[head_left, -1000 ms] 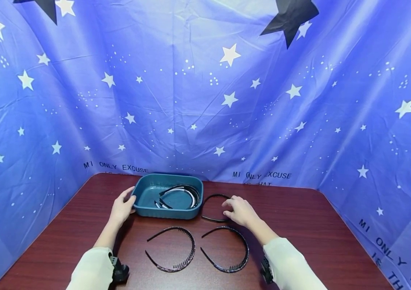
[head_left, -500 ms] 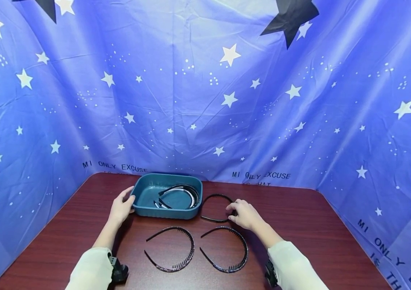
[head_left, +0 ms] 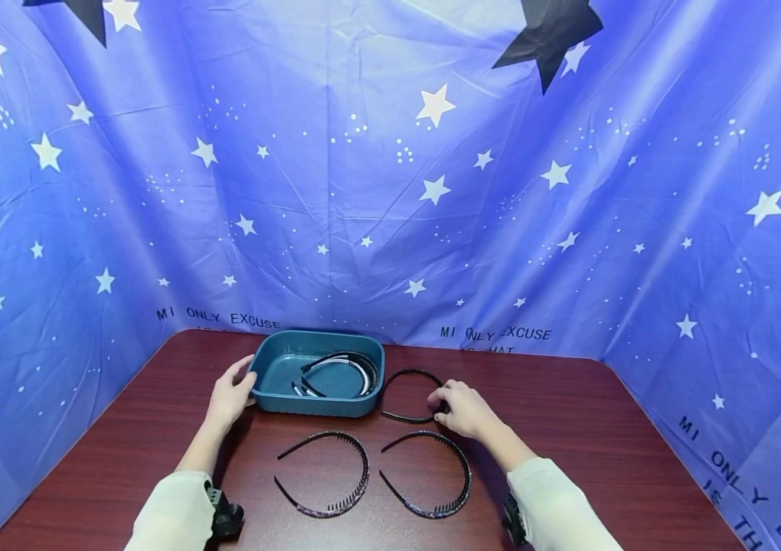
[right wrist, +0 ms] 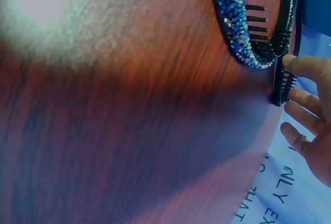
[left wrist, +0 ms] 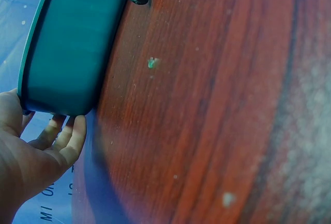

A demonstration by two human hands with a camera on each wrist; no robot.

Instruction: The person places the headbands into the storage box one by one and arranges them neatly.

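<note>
A teal plastic bin (head_left: 321, 407) stands at the back of the table, with several black and white headbands (head_left: 366, 375) lying in its right part. My left hand (head_left: 228, 394) grips the bin's left end; in the left wrist view, the thumb is at the rim and the fingertips press on the wall. Right of the bin lies a thin black toothed headband (head_left: 410, 373). My right hand (head_left: 465, 409) holds its curved right side between thumb and fingers, partly hiding it. Two glittery headbands, the left one (head_left: 365, 478) and the right one (head_left: 466, 482), lie in front.
The dark red wooden table (head_left: 570, 459) has a starry blue cloth (head_left: 363, 191) hanging behind and beside it. Both wrists wear black camera mounts, the left mount (head_left: 227, 519) close to the table.
My right hand has shifted slightly right along the black headband and lowered its fingers round the curve. The left hand and the bin have stayed in place.
</note>
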